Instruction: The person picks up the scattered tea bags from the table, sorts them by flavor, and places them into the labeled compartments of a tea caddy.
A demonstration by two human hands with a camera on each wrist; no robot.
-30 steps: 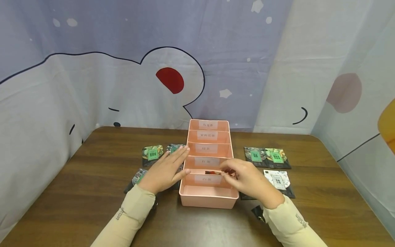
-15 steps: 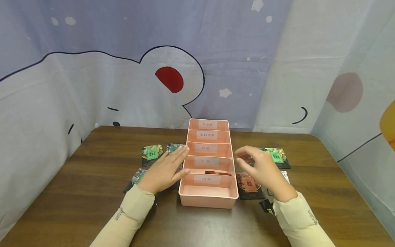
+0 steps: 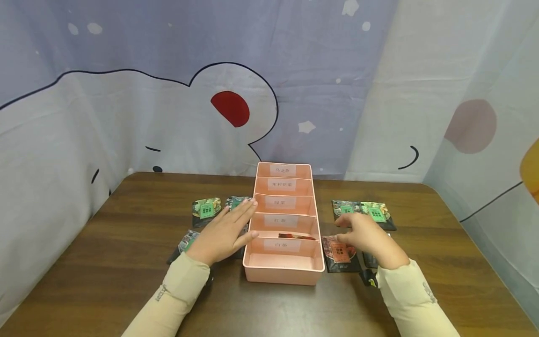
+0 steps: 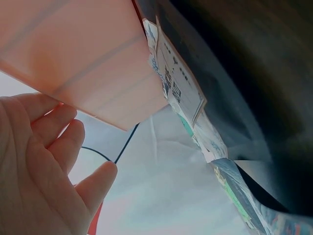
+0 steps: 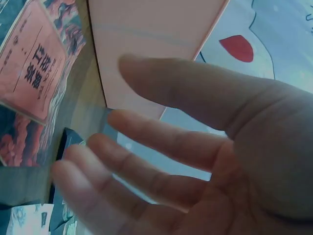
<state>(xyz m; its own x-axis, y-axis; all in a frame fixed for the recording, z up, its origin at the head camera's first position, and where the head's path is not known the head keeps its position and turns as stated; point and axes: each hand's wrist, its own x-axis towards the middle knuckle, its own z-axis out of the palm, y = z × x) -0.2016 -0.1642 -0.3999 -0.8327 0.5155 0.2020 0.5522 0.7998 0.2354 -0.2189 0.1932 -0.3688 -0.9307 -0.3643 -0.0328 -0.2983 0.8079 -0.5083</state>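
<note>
A pink divided box [image 3: 280,275] with labelled compartments stands mid-table. One red packet [image 3: 296,237] lies in its second compartment from the front. My left hand [image 3: 221,236], fingers straight, rests at the box's left rim; the left wrist view has its fingertips at the edge of the pink wall [image 4: 88,73]. Right of the box my right hand [image 3: 369,238] hovers with loosely bent fingers and nothing in them. Just under its fingertips is a black tea packet with a red label [image 3: 340,255], seen large in the right wrist view, where thumb and fingers are spread apart.
Behind the right hand lie green-labelled packets [image 3: 379,213] [image 3: 346,208]. Another small dark packet [image 3: 368,278] sits near the right sleeve. Several more lie left of the box, including a green-labelled packet [image 3: 206,211], some partly hidden by the left hand. A patterned curtain [image 3: 320,93] hangs behind the table.
My right hand has let go of the red packet, leaving it in the box, and has moved right and down over the red-labelled packet. The left hand has stayed put.
</note>
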